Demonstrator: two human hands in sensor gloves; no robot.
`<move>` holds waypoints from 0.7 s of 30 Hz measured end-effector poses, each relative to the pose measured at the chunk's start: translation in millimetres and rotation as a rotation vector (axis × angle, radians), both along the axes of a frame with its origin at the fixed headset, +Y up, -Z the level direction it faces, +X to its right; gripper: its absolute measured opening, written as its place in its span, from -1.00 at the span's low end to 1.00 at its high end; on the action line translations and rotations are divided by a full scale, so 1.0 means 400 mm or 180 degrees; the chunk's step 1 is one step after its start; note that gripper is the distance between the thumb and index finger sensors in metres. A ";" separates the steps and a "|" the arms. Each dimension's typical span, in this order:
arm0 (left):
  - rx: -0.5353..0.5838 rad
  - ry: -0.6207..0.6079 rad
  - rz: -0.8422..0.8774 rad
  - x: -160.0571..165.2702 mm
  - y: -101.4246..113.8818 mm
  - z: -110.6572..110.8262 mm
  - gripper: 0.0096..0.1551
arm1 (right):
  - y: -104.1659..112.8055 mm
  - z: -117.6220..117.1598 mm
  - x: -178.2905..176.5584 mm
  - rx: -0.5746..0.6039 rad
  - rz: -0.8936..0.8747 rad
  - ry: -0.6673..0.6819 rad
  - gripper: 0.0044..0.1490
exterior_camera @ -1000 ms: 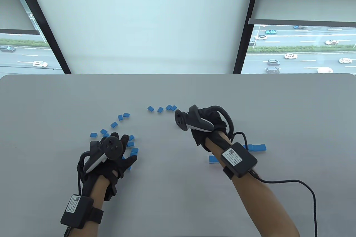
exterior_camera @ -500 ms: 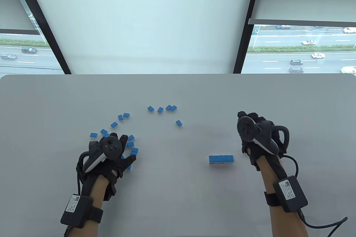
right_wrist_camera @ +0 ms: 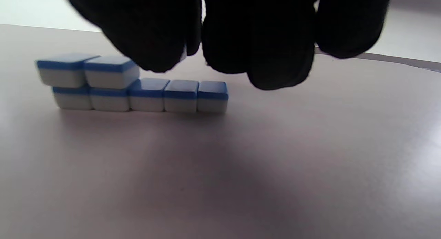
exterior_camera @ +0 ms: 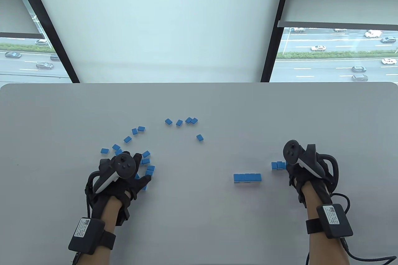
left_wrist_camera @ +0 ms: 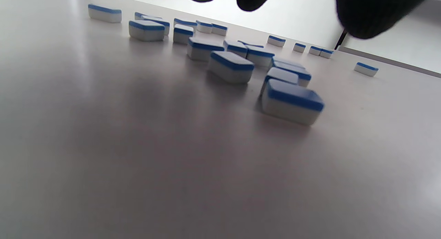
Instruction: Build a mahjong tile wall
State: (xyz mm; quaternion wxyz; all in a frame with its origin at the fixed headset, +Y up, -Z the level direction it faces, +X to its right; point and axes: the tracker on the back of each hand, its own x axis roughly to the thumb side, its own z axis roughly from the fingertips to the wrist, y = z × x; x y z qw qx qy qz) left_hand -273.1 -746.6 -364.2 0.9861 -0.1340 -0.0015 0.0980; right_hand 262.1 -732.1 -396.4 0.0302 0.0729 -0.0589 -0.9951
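Observation:
Blue-backed white mahjong tiles lie on the grey table [exterior_camera: 199,215]. A short wall [exterior_camera: 278,165] stands at the right; the right wrist view shows the wall [right_wrist_camera: 148,94] as a bottom row of several tiles with two stacked at its left end. My right hand [exterior_camera: 293,170] hovers over it, and the right hand [right_wrist_camera: 224,42] has its fingers curled together, a pale sliver of tile showing between them. My left hand [exterior_camera: 136,181] is spread over loose tiles [exterior_camera: 146,161]; its fingertips [left_wrist_camera: 372,11] hang just above the loose tiles [left_wrist_camera: 293,101].
A separate flat row of tiles [exterior_camera: 247,177] lies left of the wall. More loose tiles sit mid-table [exterior_camera: 182,121], one apart [exterior_camera: 199,137], and others trail to the left [exterior_camera: 105,151]. A cable runs from my right wrist unit [exterior_camera: 334,220].
My right hand has travelled from the loose tiles at mid-table to the right and back toward me, ending over the small wall. The left hand has barely shifted.

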 end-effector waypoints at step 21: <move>-0.0034 -0.0039 0.0011 0.008 -0.004 -0.002 0.05 | 0.055 0.012 -0.059 0.0193 -0.0020 0.0113 -0.21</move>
